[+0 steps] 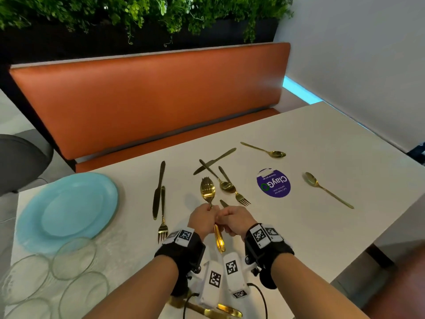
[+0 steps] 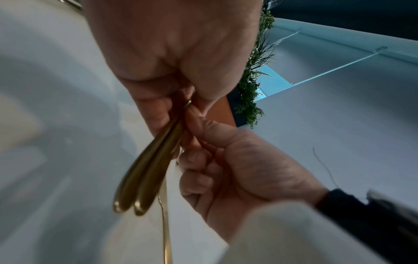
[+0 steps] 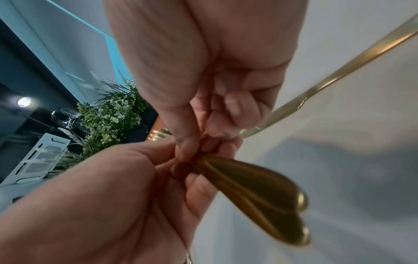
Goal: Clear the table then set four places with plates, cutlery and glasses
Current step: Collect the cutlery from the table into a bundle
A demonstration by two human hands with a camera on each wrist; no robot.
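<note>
Over the middle of the white table [image 1: 322, 139], my left hand [image 1: 207, 215] grips a gold spoon and fork [image 1: 208, 189] stacked together, heads pointing away. Their two handles [image 2: 144, 178] stick out towards me. My right hand [image 1: 226, 217] meets the left, and its thumb and forefinger [image 3: 187, 153] pinch the same handles [image 3: 248, 192]. A gold knife [image 3: 339, 75] runs under the right hand with its tip [image 1: 223, 203] showing beyond the knuckles. I cannot tell whether it is held. A light blue plate [image 1: 66, 210] lies at the near left.
Several clear glass pieces [image 1: 73, 259] stand at the near left corner. Loose gold cutlery lies around: a knife [image 1: 158, 192] and fork [image 1: 162, 222] left, a crossed pile [image 1: 220, 178] ahead, spoons [image 1: 264, 150] [image 1: 326, 189] right. A purple sticker [image 1: 273, 183] is on the table. An orange bench [image 1: 149, 100] lies beyond.
</note>
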